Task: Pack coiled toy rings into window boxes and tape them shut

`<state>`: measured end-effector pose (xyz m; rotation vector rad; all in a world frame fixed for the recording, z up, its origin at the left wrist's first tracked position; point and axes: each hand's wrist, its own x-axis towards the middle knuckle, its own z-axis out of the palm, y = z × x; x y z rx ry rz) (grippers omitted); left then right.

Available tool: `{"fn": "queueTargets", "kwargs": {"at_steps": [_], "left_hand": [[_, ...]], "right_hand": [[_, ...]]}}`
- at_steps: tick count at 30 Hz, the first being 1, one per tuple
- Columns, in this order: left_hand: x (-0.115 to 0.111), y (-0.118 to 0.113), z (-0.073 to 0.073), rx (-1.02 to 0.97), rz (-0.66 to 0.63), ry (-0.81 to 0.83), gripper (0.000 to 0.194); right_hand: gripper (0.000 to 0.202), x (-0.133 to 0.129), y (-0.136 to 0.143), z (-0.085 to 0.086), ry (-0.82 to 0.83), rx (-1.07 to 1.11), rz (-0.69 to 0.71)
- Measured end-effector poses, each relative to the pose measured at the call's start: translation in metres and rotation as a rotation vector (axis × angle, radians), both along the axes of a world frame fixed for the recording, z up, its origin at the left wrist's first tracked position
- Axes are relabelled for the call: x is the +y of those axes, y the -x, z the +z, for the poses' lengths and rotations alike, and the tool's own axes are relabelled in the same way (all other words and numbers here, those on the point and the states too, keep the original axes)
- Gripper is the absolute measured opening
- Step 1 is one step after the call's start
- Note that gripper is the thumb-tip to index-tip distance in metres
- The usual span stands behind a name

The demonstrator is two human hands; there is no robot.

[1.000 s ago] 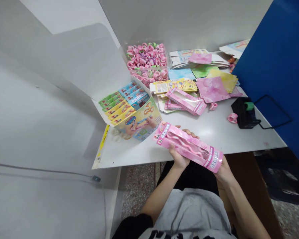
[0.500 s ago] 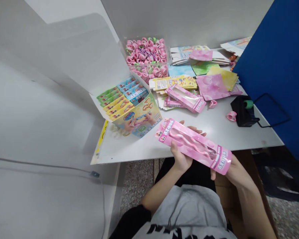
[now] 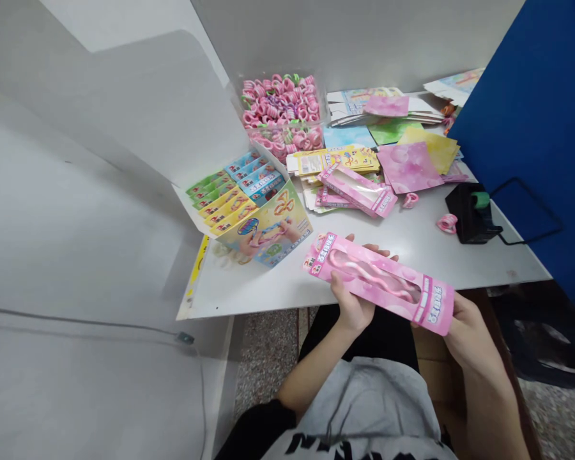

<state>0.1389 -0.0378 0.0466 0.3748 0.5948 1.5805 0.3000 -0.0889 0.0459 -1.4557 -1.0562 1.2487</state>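
A pink window box (image 3: 378,281) with a wavy pink-and-white strip showing through its window is held slanted over the table's front edge. My left hand (image 3: 352,306) is closed around its left half, thumb on the front face and fingertips showing past the far side. At the box's right end, my right hand (image 3: 467,326) grips the edge; most of its fingers are hidden behind the box. Left of the box stands an open display carton (image 3: 278,227) filled with green, yellow and blue boxes in rows.
A clear bin (image 3: 287,131) of pink coiled rings stands at the back. Flat pink and yellow boxes (image 3: 357,188) lie in a pile beside coloured paper squares (image 3: 409,166). Two loose rings lie near a black tape dispenser (image 3: 474,214). A blue panel (image 3: 541,140) borders the right.
My right hand has moved from beneath the pink box to grip its right end. The box has shifted slightly right. My left hand keeps its hold.
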Motion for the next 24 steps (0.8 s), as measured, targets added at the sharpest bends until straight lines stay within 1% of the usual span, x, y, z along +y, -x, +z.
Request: {"fn": "queueTargets", "kwargs": {"at_steps": [2, 4, 7, 9, 12, 15, 16, 17, 18, 21, 22, 23, 24], "left_hand": [[0.0, 0.0, 0.0, 0.008, -0.004, 0.016, 0.081], [0.0, -0.001, 0.0, 0.009, -0.005, 0.034, 0.081], [-0.001, -0.002, -0.001, -0.012, -0.01, 0.05, 0.081], [-0.001, -0.002, -0.002, -0.016, -0.011, 0.058, 0.082], [-0.002, -0.002, -0.003, 0.004, 0.001, 0.072, 0.082], [-0.003, -0.002, -0.003, 0.017, -0.006, 0.063, 0.083], [-0.004, -0.001, -0.002, 0.021, -0.014, 0.056, 0.084], [-0.004, -0.001, -0.002, 0.026, -0.019, 0.051, 0.085], [-0.003, -0.001, -0.001, 0.031, -0.022, 0.052, 0.086], [0.0, 0.004, 0.0, 0.029, -0.015, 0.088, 0.085], [0.002, 0.006, 0.0, 0.018, -0.008, 0.097, 0.084], [0.004, 0.008, 0.001, 0.002, 0.0, 0.098, 0.082], [0.005, 0.01, 0.002, -0.019, 0.008, 0.091, 0.08]], "right_hand": [[0.024, 0.0, 0.0, -0.004, 0.029, 0.004, -0.01], [0.025, -0.001, 0.005, -0.006, 0.024, 0.0, -0.082], [0.025, 0.0, 0.017, -0.003, -0.012, 0.0, -0.224], [0.023, -0.001, 0.024, 0.002, -0.029, -0.031, -0.271], [0.019, -0.005, 0.03, 0.008, -0.096, -0.192, -0.311], [0.016, -0.012, 0.034, 0.014, -0.234, -0.36, -0.406], [0.015, -0.015, 0.034, 0.017, -0.266, -0.393, -0.417], [0.016, -0.018, 0.034, 0.02, -0.277, -0.41, -0.398], [0.016, -0.021, 0.032, 0.024, -0.27, -0.404, -0.34], [0.025, -0.03, 0.023, 0.034, -0.161, -0.291, -0.063], [0.027, -0.032, 0.018, 0.035, -0.131, -0.266, -0.019], [0.026, -0.035, 0.014, 0.036, -0.119, -0.262, -0.015], [0.024, -0.036, 0.009, 0.035, -0.127, -0.278, -0.045]]}}
